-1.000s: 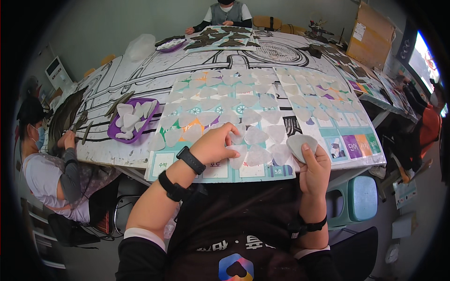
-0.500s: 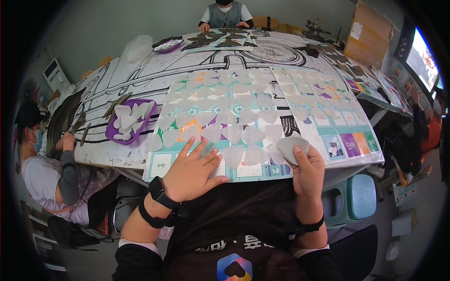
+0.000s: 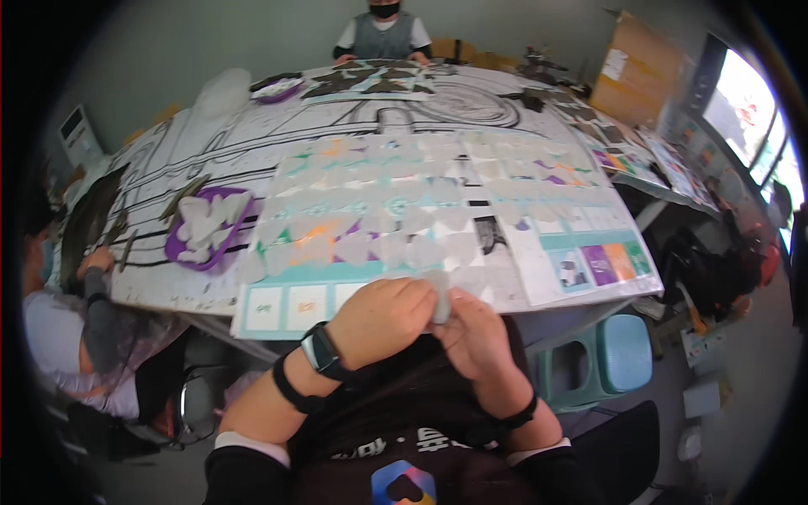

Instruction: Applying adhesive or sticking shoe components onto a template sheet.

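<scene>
A small stack of thin whitish rounded-triangle slices [image 3: 439, 295] is held edge-up between my two hands, just past the near edge of the board. My left hand [image 3: 383, 313] has its fingertips closed on the stack's left side; my right hand [image 3: 478, 335] pinches it from the right. Beyond them, a board [image 3: 268, 324] printed in teal and bright colours bears rows of similar pale translucent slices [image 3: 404, 220] laid flat. A second printed board [image 3: 547, 290] on the right carries more of them. My hands cover part of the first board's near edge.
A purple basket [image 3: 202, 263] of pale pieces stands left of the boards. Dark strips [image 3: 93, 206] lie farther left, near a seated person [image 3: 80, 337]. Another person [image 3: 383, 38] sits across the table, behind dark pieces [image 3: 370, 80]. A teal stool [image 3: 627, 353] stands at right.
My left hand has left the board and come right to the stack. My right hand has moved left and tipped the stack on edge. The view has shifted slightly.
</scene>
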Available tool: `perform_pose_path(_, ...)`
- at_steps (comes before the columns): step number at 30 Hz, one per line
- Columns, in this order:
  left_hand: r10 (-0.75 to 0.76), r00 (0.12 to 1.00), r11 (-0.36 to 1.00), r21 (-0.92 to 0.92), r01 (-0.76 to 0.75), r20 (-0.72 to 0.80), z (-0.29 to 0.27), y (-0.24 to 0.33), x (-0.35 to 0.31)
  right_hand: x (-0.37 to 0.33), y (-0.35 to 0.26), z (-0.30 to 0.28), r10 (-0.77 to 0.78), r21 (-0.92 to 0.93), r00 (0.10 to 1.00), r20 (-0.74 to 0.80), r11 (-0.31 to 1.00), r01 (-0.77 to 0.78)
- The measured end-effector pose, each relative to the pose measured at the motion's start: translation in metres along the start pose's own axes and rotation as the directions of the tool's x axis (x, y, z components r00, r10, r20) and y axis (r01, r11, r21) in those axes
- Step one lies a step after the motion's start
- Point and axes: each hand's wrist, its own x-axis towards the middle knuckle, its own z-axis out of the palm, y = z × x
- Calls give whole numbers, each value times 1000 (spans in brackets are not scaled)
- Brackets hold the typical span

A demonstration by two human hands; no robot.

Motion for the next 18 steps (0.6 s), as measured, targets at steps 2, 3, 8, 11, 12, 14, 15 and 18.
perform_pose_path(2, 22, 996, 998, 50, -27, 88, 2, -5, -3, 7, 12, -10, 30, 26, 999, 32, 999, -31)
perform_pose_path(3, 52, 996, 996, 65, -57, 78, 5, -7, -4, 9, 15, -11, 32, 39, 999, 24, 999, -33)
perform_pose_path(8, 103, 985, 995, 5, -103, -136, -1, -4, 5, 13, 14, -6, 83, 66, 994, 72, 994, -88)
perform_pose_path(11, -133, 972, 988, -105, 114, -193, -5, 2, 3, 10, 11, -1, 63, 56, 994, 92, 996, -68)
perform_pose_path(12, -197, 952, 973, -166, 160, -233, -1, 4, 4, 8, 10, -2, 61, 52, 994, 90, 996, -66)
perform_pose_path(14, -257, 928, 953, -230, 197, -269, 5, 7, 3, 7, 9, -2, 44, 55, 994, 98, 997, -49)
perform_pose_path(15, -248, 928, 962, -185, 202, -278, 6, 8, 1, 7, 9, -2, 37, 63, 993, 113, 997, -44)
perform_pose_path(18, -189, 947, 981, -96, 169, -260, 5, 10, 0, 6, 9, 0, 45, 74, 996, 79, 996, -51)
